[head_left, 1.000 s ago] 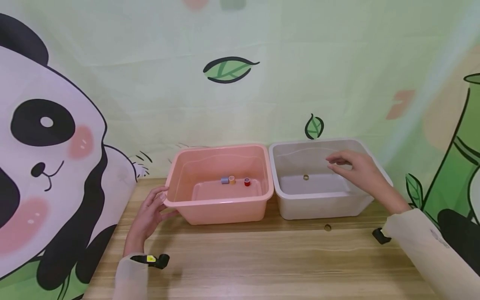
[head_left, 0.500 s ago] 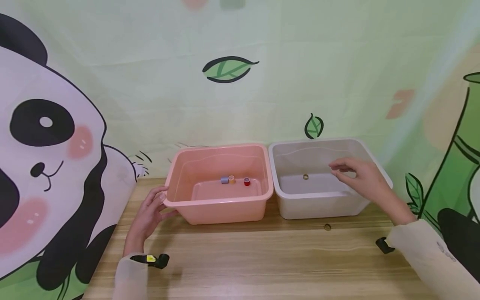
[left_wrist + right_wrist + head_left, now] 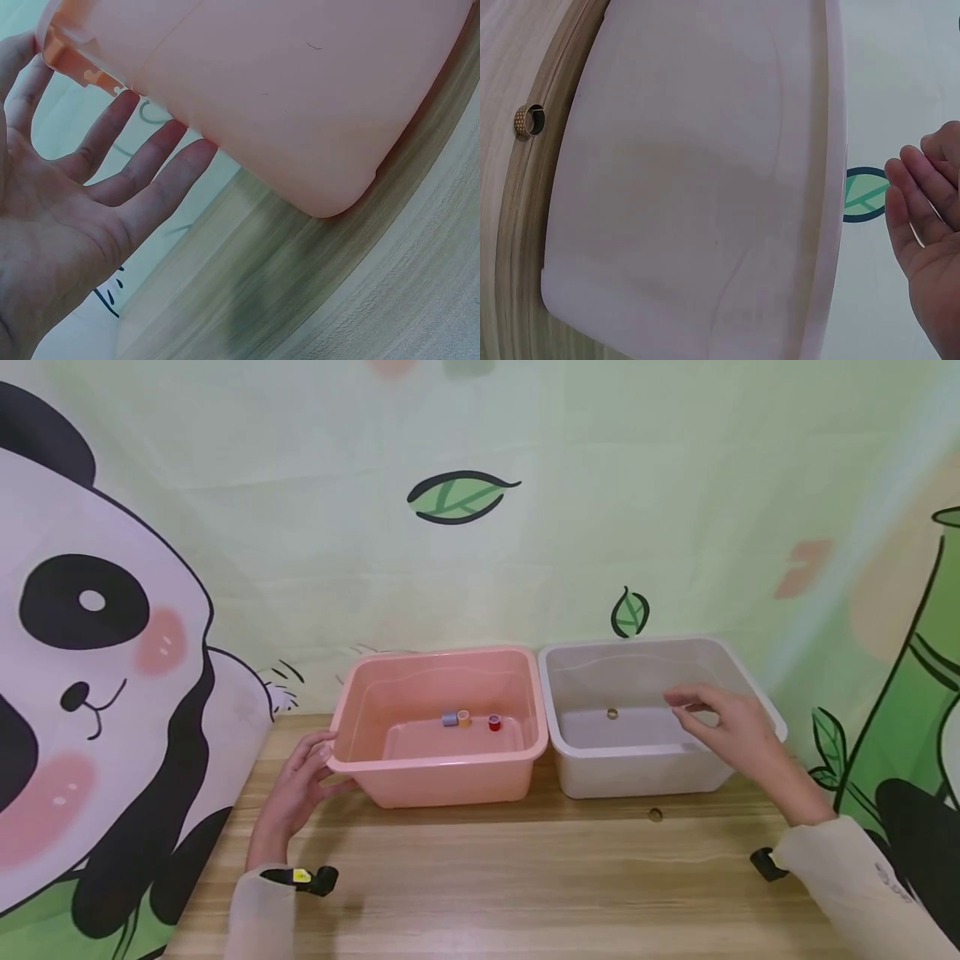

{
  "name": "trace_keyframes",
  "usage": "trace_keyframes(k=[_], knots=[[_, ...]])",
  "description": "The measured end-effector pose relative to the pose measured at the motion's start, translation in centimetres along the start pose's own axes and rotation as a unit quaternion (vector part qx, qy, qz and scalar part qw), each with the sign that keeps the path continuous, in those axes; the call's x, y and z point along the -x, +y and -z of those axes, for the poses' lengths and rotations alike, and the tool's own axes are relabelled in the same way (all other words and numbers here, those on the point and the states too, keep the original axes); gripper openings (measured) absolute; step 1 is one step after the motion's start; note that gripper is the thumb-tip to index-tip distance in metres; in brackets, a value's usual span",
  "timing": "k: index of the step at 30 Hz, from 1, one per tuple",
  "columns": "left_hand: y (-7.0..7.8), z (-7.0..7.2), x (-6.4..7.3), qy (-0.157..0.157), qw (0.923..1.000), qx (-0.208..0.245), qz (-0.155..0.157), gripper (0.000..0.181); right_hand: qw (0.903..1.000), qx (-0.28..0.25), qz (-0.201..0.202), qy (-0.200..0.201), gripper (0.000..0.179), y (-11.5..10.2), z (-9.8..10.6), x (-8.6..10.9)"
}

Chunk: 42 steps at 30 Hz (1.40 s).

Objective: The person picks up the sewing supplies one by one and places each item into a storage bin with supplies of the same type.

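My left hand (image 3: 295, 789) is at the left end of the pink basin (image 3: 442, 764). In the left wrist view, its fairly straight fingers (image 3: 161, 191) touch the basin's outer side below the rim. My right hand (image 3: 731, 727) hovers over the right part of the grey basin (image 3: 637, 774), loosely curved, with no object visible in it. Inside the pink basin lie a blue roll (image 3: 449, 719), an orange roll (image 3: 463, 719) and a red roll (image 3: 494, 722), all small. A small gold ring-shaped roll (image 3: 612, 714) lies in the grey basin.
Another small ring-shaped roll, gold-dotted (image 3: 529, 121), lies on the wooden table (image 3: 487, 877) in front of the grey basin. Both basins stand side by side, close against a green cloth backdrop (image 3: 337, 543) printed with a panda and leaves.
My right hand has drawn back slightly to the right and down over the grey basin. The left hand, the basins and the small rolls have stayed where they were.
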State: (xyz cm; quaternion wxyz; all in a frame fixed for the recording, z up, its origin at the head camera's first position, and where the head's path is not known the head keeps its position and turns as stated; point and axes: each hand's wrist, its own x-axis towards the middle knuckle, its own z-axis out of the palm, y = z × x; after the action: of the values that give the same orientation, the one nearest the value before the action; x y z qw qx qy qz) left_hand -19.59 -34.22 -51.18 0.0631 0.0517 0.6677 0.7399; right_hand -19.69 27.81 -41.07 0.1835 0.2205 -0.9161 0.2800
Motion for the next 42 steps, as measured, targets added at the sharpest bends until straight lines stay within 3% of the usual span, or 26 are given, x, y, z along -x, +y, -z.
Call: trace_keyframes(k=[8,17,30,42], knots=[[-0.1,-0.1,-0.1,0.006,0.9999,0.010,0.004,0.032,0.9992,0.008,0.015,0.036,0.024,-0.1,-0.2,0.7],[-0.1,-0.1,0.0,0.010,0.9999,0.011,0.005,0.029,0.9988,-0.014,0.002,0.046,0.027,-0.7,-0.6,2.4],[-0.2,-0.1,-0.1,0.008,0.9999,0.013,-0.001,0.030,0.9984,-0.027,-0.039,0.029,0.024,-1.3,-1.7,5.6],[-0.1,-0.1,-0.1,0.006,0.9996,0.025,-0.009,0.028,0.9934,-0.046,-0.007,0.104,0.034,0.2,-4.3,7.9]])
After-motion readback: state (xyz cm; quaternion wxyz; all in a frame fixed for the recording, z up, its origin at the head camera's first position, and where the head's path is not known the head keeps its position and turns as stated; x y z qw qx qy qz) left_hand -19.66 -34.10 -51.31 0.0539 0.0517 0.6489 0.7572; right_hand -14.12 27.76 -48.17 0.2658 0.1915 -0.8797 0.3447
